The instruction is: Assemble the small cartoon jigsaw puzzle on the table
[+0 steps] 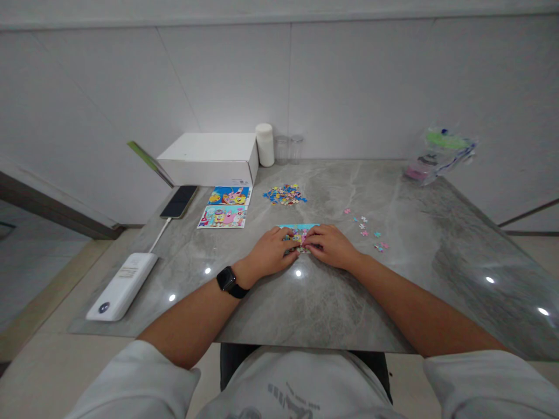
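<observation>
A partly covered jigsaw puzzle [299,227] with a light blue upper edge and colourful cartoon figures lies on the grey table in front of me. My left hand [271,253] grips its left side with bent fingers, the thumb along the lower edge. From the other side, my right hand [331,245] has its fingers closed together at the puzzle's lower right part. The fingertips of both hands nearly meet there. Whether a single piece sits between them is hidden. Several loose pink, white and teal puzzle pieces [364,233] are scattered to the right of my right hand.
Behind the puzzle lies a heap of mixed puzzle pieces [285,194]. Two picture cards [223,217] lie at left, before a white box [209,160]. A phone [179,201] is cabled to a white power bank [123,286]. A white bottle [265,145], two clear jars and a plastic bag [439,156] stand farther back.
</observation>
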A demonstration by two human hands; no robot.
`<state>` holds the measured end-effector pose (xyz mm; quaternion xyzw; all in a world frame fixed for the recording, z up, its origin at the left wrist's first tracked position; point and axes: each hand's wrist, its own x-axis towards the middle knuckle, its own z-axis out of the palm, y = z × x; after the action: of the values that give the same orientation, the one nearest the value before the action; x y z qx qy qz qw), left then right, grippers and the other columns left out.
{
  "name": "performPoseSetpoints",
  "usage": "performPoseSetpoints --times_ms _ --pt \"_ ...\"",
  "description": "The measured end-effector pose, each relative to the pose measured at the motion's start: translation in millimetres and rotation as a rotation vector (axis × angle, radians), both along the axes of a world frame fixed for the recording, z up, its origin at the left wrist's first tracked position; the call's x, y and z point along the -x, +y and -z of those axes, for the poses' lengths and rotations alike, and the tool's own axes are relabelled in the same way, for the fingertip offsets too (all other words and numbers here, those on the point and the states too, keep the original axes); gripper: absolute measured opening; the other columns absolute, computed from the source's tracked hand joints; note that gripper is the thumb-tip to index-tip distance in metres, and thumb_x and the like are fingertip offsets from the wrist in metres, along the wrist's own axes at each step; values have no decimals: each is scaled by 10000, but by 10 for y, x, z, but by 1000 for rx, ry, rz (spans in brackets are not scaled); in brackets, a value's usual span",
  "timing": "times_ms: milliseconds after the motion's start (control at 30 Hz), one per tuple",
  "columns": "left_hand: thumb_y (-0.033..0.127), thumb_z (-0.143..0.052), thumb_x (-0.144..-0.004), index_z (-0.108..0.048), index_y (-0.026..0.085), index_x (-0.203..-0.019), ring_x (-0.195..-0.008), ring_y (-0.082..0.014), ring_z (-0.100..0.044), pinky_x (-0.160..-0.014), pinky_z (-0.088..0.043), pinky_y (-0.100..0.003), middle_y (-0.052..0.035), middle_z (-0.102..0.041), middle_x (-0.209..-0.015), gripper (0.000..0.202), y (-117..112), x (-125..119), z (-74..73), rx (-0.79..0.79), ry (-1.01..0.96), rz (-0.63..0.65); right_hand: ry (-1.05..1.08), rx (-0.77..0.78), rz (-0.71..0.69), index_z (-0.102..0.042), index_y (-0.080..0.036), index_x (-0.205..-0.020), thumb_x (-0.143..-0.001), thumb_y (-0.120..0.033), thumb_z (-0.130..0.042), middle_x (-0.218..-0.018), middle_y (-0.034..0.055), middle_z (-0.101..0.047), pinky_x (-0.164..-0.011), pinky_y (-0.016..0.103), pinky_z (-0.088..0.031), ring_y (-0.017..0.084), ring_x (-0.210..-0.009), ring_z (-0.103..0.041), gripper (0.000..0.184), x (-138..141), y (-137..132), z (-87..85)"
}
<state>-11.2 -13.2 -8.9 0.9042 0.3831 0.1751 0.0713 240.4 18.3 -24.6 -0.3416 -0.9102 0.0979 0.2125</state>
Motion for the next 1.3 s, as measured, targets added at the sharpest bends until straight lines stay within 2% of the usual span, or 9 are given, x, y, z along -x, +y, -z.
performPoseSetpoints --times_ms 433,700,800,900,1000,1100,1167,1233,1300 --pt "396 -612 -1028 -756 275 -1245 -1216 -274 -601 -1085 -511 -475 -102 -645 -1348 287 16 0 -7 18 -44 10 4 28 29 -824 -257 -1033 -983 -254 -675 -1081 70 -750 -950 403 -457 234 -1032 -659 157 3 43 71" --pt "377 -648 -1006 -749 293 -1268 -1212 -274 -607 -1088 -514 -486 -105 -638 -1350 294 38 2 34 28 -61 17 14 83 40 -815 -263 -1048 -972 -265 -703 -1084 59 -749 -960 379 -463 219 -1048 -670 135 24 47 66" --pt "356 -658 -994 -759 290 -1254 -1178 -269 -621 -1073 -523 -493 -108 -644 -1335 287 57 2 52 32 -79 23 32 93 62 -813 -249 -1022 -969 -248 -703 -1075 59 -745 -961 367 -471 209 -1044 -674 123 48 38 23" --pt "344 -640 -998 -768 270 -1232 -1158 -270 -628 -1060 -529 -489 -112 -658 -1296 277 83 3 73 29 -98 37 84 64 116 -808 -241 -1041 -963 -216 -691 -1075 62 -739 -969 357 -485 204 -1037 -676 144 -2 57 -137" --pt "363 -614 -1010 -779 251 -1197 -1152 -277 -632 -1049 -531 -485 -111 -668 -1269 273 106 2 86 31 -105 46 162 8 209 -807 -230 -1048 -973 -213 -657 -1077 75 -731 -950 342 -505 205 -1018 -670 169 -216 117 -434" --pt "389 -597 -1018 -775 248 -1211 -1126 -275 -643 -1026 -541 -479 -110 -672 -1264 297 118 5 81 34 -100 42 223 -42 349 -802 -219 -1068 -987 -253 -630 -1086 80 -735 -896 342 -516 199 -933 -661 192 -583 175 -767" --pt "392 -596 -1015 -774 247 -1204 -1115 -275 -647 -1015 -547 -476 -111 -669 -1270 298 120 11 73 29 -100 38 225 -74 451 -803 -216 -1030 -978 -278 -633 -1021 72 -741 -876 349 -507 195 -871 -646 188 -864 188 -915" --pt "382 -603 -1007 -779 248 -1172 -1123 -276 -646 -1016 -548 -474 -108 -667 -1268 276 121 20 67 23 -109 35 196 -56 557 -805 -216 -1000 -959 -305 -649 -961 62 -744 -837 345 -497 193 -833 -635 184 -1138 176 -953" --pt "372 -605 -1002 -782 244 -1139 -1130 -276 -645 -1019 -549 -472 -106 -666 -1249 258 125 31 69 21 -130 35 141 10 648 -804 -217 -941 -933 -322 -673 -905 56 -748 -778 335 -488 187 -785 -627 168 -1381 149 -877"
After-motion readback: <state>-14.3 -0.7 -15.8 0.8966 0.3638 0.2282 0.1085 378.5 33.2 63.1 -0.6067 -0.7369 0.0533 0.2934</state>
